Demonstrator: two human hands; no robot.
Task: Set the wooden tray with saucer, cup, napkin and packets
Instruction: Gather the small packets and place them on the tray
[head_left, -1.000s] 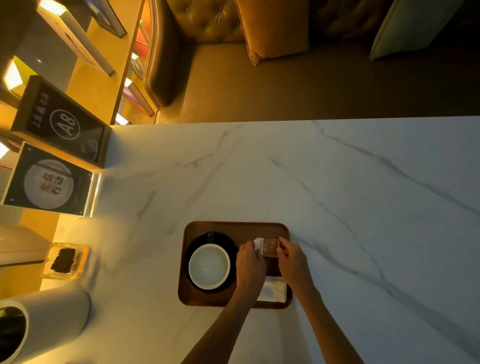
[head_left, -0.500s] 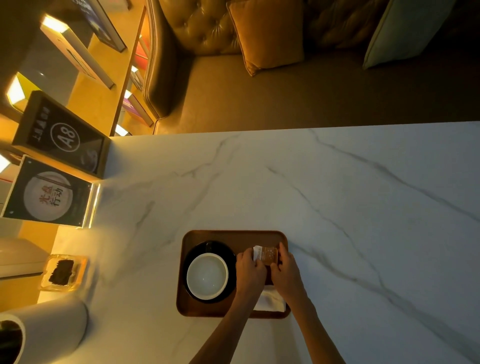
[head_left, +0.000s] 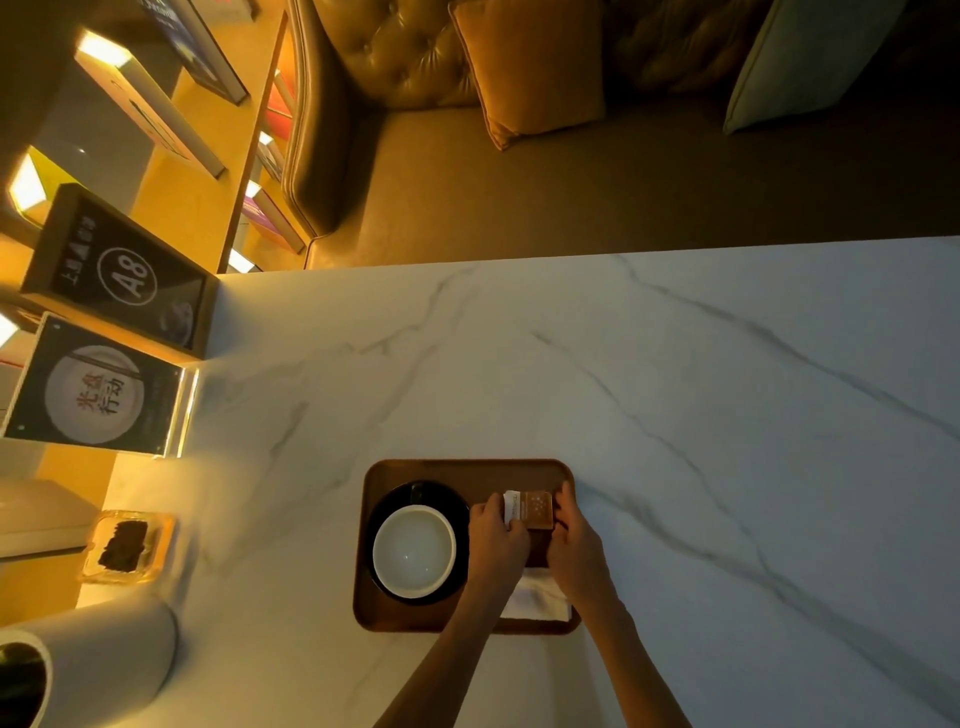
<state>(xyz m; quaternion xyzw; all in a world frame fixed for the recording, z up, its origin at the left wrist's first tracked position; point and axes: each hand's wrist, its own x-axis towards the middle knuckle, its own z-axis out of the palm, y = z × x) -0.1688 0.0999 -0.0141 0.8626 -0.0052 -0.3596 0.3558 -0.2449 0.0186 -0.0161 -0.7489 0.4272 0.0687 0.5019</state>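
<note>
The packets, one brown and a white one tucked at its left edge, lie over the right half of the wooden tray, toward its far rim, with their long axis running left to right across the tray. They sit straight ahead of both hands, held between them: the left hand has its fingers closed on the white end, and the right hand pinches the brown end from the other side. Neither hand is nearer; each holds one short end. Whether the packets already rest on the tray floor or are held just above it cannot be told. Directly behind them, toward the person, the white napkin lies half hidden under the wrists. To the left, the white cup stands on the black saucer. Setting the packets down square to the napkin looks like the step in hand, and the tray rests on the marble tabletop.
</note>
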